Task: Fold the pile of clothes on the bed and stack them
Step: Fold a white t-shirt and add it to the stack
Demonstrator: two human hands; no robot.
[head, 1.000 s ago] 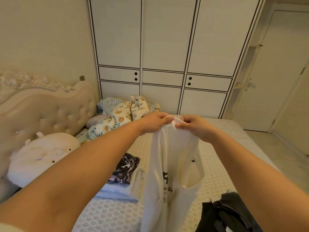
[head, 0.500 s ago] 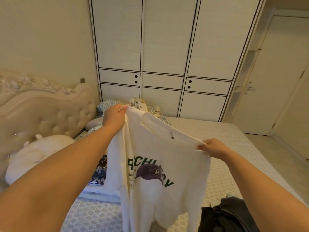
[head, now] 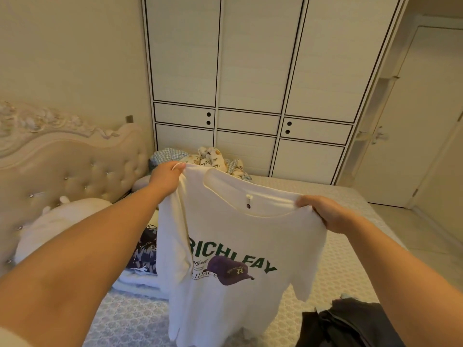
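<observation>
White T-shirt (head: 240,246): now spread wide, print facing out, previously bunched. Left hand (head: 165,179) and right hand (head: 323,212) each pinch a shoulder; ready for laying flat on bed (head: 338,259)

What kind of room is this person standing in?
Most likely a home bedroom. A bed with a tufted, carved headboard fills the lower view, a tall built-in wardrobe lines the far wall, and pillows and a bundled floral quilt sit near the headboard.
</observation>
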